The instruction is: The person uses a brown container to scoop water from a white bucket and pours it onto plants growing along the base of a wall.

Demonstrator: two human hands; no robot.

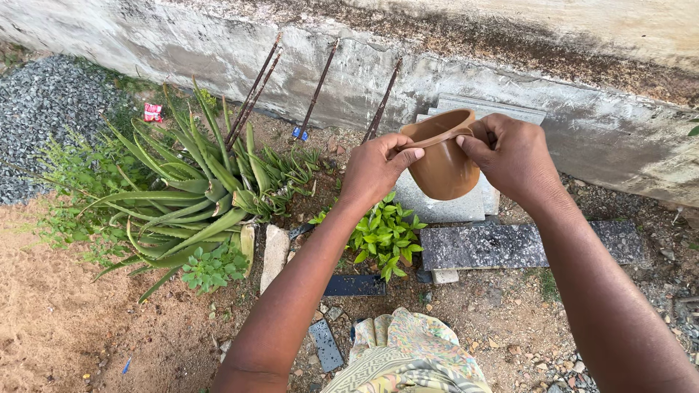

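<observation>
left hand (pixel 375 166) and right hand (pixel 510 156) both pinch rim of brown plastic pot (pixel 442 164), above small leafy plant (pixel 386 236).

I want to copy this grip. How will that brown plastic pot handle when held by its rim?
Probably light: the left hand and right hand carry the brown pot by fingertips alone. Its thin rim looks slightly bendy, and the smooth wall may be slippery.

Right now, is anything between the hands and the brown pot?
Nothing visible. The left hand and right hand both already grip the brown pot at its rim, holding it in the air above the small green plant.
</observation>
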